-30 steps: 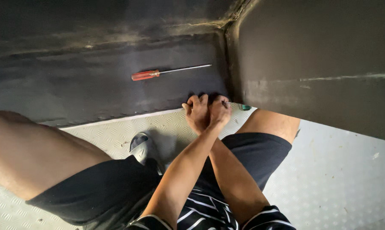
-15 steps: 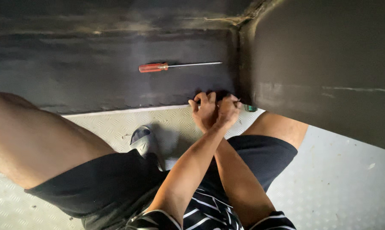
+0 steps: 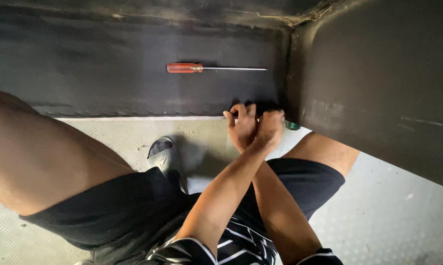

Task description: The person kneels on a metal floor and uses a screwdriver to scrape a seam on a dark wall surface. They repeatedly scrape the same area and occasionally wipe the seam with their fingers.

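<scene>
The person's two forearms cross over the lap, and both hands meet at the lower edge of the black rubber mat (image 3: 108, 73), near the corner where it meets the dark side panel (image 3: 378, 83). The left hand (image 3: 269, 130) lies on the right side of the pair; its fingers are curled narrow into a fist. From under this fist a small green piece (image 3: 292, 126), perhaps a tool handle, shows at 3 o'clock, touching the bottom of the side panel. I cannot tell for sure if the fist holds it. The right hand (image 3: 241, 126) lies on the left side, touching the other hand; its fingers (image 3: 238, 109) are bent and press on the edge of the mat, but what they grip is hidden.

A screwdriver (image 3: 209, 68) with a red handle lies free on the mat at 12 o'clock from the hands, well apart from them, its thin shaft pointing to 3 o'clock. At 9 o'clock from the hands a grey sandal (image 3: 165, 152) stands on the pale checker-plate floor (image 3: 108, 135). The person wears black shorts (image 3: 133, 206) and a striped shirt (image 3: 231, 245).
</scene>
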